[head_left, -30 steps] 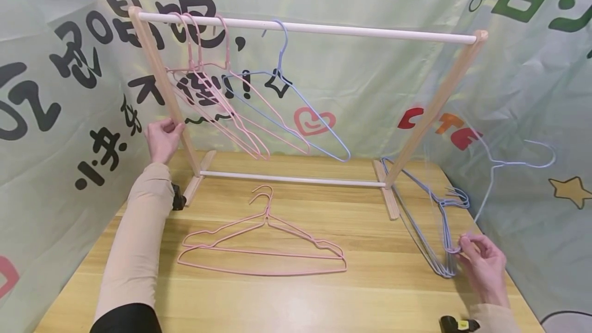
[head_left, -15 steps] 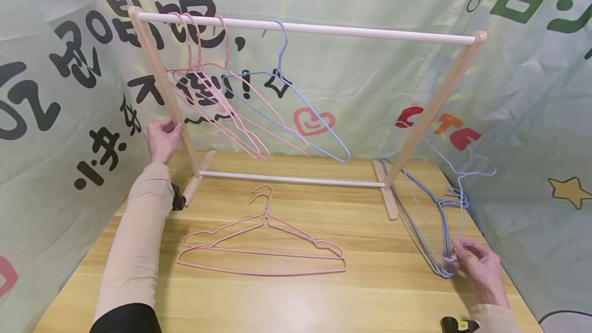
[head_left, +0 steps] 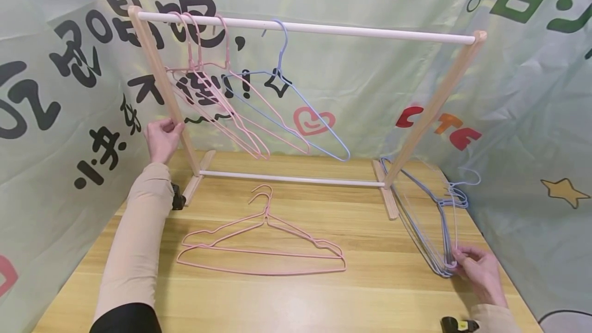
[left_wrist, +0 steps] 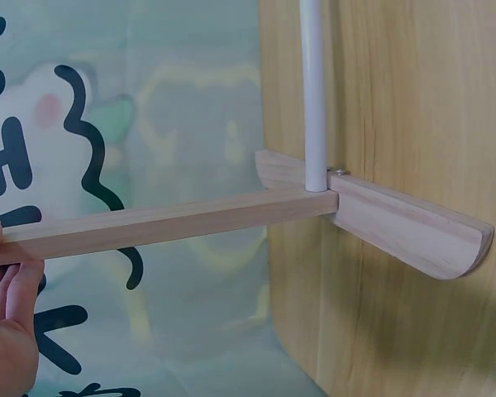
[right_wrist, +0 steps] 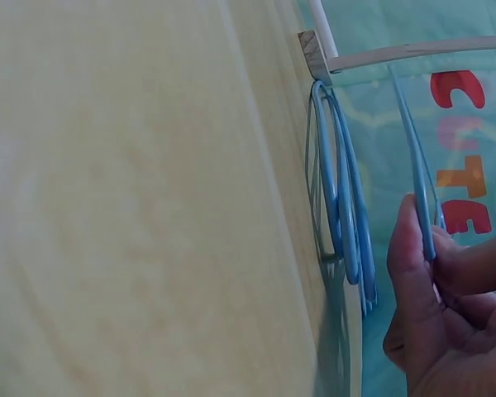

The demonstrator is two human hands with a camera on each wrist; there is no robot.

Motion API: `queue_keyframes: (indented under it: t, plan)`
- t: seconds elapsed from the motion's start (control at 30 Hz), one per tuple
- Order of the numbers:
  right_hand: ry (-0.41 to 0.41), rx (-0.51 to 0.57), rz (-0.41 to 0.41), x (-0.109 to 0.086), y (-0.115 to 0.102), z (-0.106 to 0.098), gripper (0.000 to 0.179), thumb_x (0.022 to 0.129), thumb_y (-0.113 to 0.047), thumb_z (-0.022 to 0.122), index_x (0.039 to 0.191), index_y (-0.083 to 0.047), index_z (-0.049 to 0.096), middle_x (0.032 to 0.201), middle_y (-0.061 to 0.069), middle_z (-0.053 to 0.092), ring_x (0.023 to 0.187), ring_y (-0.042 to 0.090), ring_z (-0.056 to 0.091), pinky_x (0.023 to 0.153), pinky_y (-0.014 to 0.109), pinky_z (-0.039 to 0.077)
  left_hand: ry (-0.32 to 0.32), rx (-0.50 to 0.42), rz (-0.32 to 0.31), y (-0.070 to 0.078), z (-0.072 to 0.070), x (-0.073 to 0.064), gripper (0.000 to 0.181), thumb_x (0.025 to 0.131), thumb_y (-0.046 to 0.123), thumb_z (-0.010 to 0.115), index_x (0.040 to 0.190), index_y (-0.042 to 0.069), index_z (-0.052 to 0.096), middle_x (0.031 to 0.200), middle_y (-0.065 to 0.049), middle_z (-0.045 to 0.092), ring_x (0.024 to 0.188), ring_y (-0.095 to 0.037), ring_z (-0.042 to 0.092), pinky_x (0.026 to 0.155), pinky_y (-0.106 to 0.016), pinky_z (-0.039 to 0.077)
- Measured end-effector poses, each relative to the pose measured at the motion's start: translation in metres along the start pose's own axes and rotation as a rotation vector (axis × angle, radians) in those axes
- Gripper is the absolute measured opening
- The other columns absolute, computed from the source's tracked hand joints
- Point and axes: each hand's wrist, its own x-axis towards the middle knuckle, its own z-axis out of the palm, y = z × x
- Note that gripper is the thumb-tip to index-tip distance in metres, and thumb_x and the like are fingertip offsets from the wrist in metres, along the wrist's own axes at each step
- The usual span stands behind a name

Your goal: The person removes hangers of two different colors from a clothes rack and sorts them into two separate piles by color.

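My left hand (head_left: 163,140) grips the left wooden post (left_wrist: 165,223) of a hanger rack, thumb above and fingers below it in the left wrist view. Low over the right side of the table, my right hand (head_left: 481,274) pinches a light blue wire hanger (right_wrist: 416,157) by one corner. That hanger overlaps a stack of blue hangers (head_left: 446,230) in the head view, while the right wrist view shows a gap between them. From the rack's white top rail (head_left: 370,32) hang three pink hangers (head_left: 226,45) and a blue hanger (head_left: 314,111).
Two pink hangers (head_left: 261,274) lie overlapping on the wooden table (head_left: 296,307) before the rack. The rack's right foot (head_left: 390,199) stands close beside the blue stack. A printed cloth (head_left: 379,86) encloses the back and sides.
My right hand has lowered slightly, bringing the light blue hanger down and leftward over the blue stack. My left hand and the rack have stayed in place.
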Motion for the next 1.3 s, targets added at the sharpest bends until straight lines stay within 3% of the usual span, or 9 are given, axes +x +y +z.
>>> queue_keyframes:
  t: [0.27, 0.83, 0.97, 1.1, 1.23, 1.3]
  plan:
    - [0.020, -0.112, 0.084, 0.002, -0.003, 0.000, 0.040, 0.100, -0.002, 0.055, 0.073, -0.029, 0.067, 0.068, -0.015, 0.066, 0.064, 0.000, 0.065, 0.062, 0.018, 0.057, 0.002, 0.000, 0.003, -0.001, 0.000, -0.001, 0.036, 0.096, 0.023, 0.065, 0.126, 0.003, 0.069, 0.122, -0.021, 0.070, 0.118, -0.030, 0.069, 0.110, -0.035, 0.046]
    - [0.013, -0.182, 0.109, 0.000, -0.006, -0.003, 0.030, 0.100, -0.004, 0.055, 0.079, -0.021, 0.069, 0.068, -0.016, 0.067, 0.065, 0.000, 0.066, 0.064, 0.020, 0.059, 0.019, 0.004, 0.021, 0.002, 0.002, -0.002, 0.034, 0.096, 0.021, 0.065, 0.125, 0.003, 0.070, 0.122, -0.020, 0.071, 0.116, -0.031, 0.070, 0.102, -0.037, 0.054]
    - [0.074, -0.359, 0.078, 0.000, -0.006, -0.004, 0.017, 0.098, -0.009, 0.060, 0.089, -0.004, 0.073, 0.066, -0.017, 0.065, 0.062, 0.000, 0.064, 0.061, 0.021, 0.059, 0.013, 0.003, 0.024, 0.002, 0.002, -0.002, 0.034, 0.096, 0.021, 0.065, 0.125, 0.004, 0.070, 0.121, -0.019, 0.071, 0.116, -0.032, 0.069, 0.102, -0.036, 0.053]
    - [0.169, -0.591, 0.026, 0.001, -0.008, -0.004, 0.031, 0.094, -0.019, 0.066, 0.103, 0.011, 0.070, 0.064, -0.014, 0.064, 0.057, 0.003, 0.060, 0.057, 0.023, 0.053, 0.013, -0.001, 0.021, 0.001, 0.002, -0.001, 0.034, 0.096, 0.021, 0.065, 0.125, 0.004, 0.070, 0.121, -0.019, 0.071, 0.116, -0.031, 0.070, 0.103, -0.035, 0.053]
    - [0.233, -0.767, -0.125, 0.005, -0.015, 0.002, 0.040, 0.093, -0.025, 0.067, 0.112, 0.010, 0.068, 0.072, -0.003, 0.069, 0.059, -0.003, 0.052, 0.056, 0.022, 0.043, 0.019, -0.001, 0.018, 0.000, 0.002, 0.000, 0.034, 0.095, 0.021, 0.066, 0.125, 0.004, 0.070, 0.121, -0.019, 0.071, 0.113, -0.026, 0.071, 0.101, -0.032, 0.054]
    - [0.195, -0.803, -0.225, 0.009, -0.024, 0.011, 0.040, 0.095, -0.025, 0.065, 0.114, 0.010, 0.067, 0.082, 0.006, 0.073, 0.063, -0.007, 0.050, 0.058, 0.020, 0.044, 0.025, -0.001, 0.020, 0.000, 0.003, 0.000, 0.034, 0.095, 0.020, 0.066, 0.125, 0.004, 0.070, 0.121, -0.018, 0.072, 0.110, -0.022, 0.072, 0.098, -0.029, 0.055]
